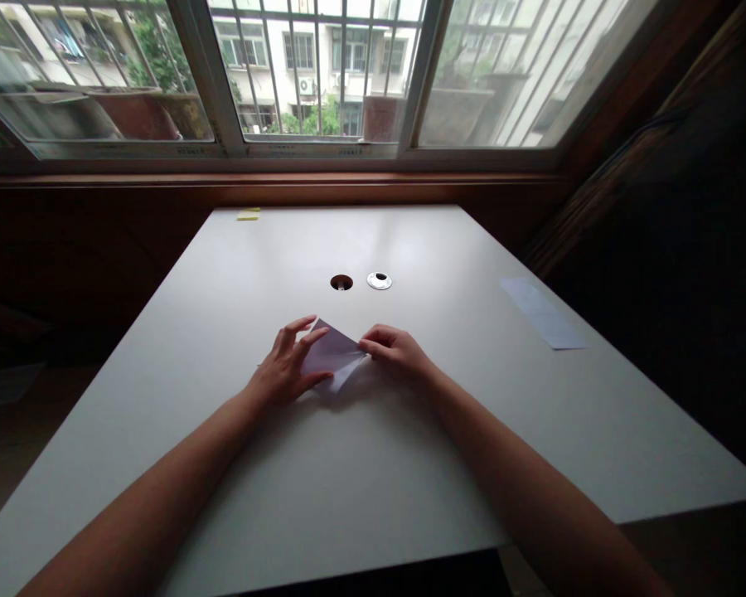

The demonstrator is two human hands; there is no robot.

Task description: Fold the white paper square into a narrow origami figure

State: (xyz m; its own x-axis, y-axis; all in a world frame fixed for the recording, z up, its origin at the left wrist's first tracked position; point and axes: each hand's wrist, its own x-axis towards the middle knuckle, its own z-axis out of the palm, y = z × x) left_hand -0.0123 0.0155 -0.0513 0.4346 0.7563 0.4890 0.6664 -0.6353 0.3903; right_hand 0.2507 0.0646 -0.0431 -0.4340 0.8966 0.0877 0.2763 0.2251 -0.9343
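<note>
While left hand [284,365] spread pins folded paper [334,355], right hand [394,348] pinches corner; white table [373,473], barred window [323,75].

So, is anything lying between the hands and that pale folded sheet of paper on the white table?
Nothing visible. The left hand rests its fingers on the pale folded paper sheet, and the right hand pinches its right corner.

Two bare hands meet over a folded sheet of paper [334,355] on a white table [373,464] — the left hand [286,365] lies flat on its left side, fingers spread, while the right hand [394,348] pinches its right corner. Beyond them sit a round hole [341,282] and a white cap [379,280] — a paper strip [542,312] lies far right, a yellow note [248,215] near the barred window [323,70].
</note>
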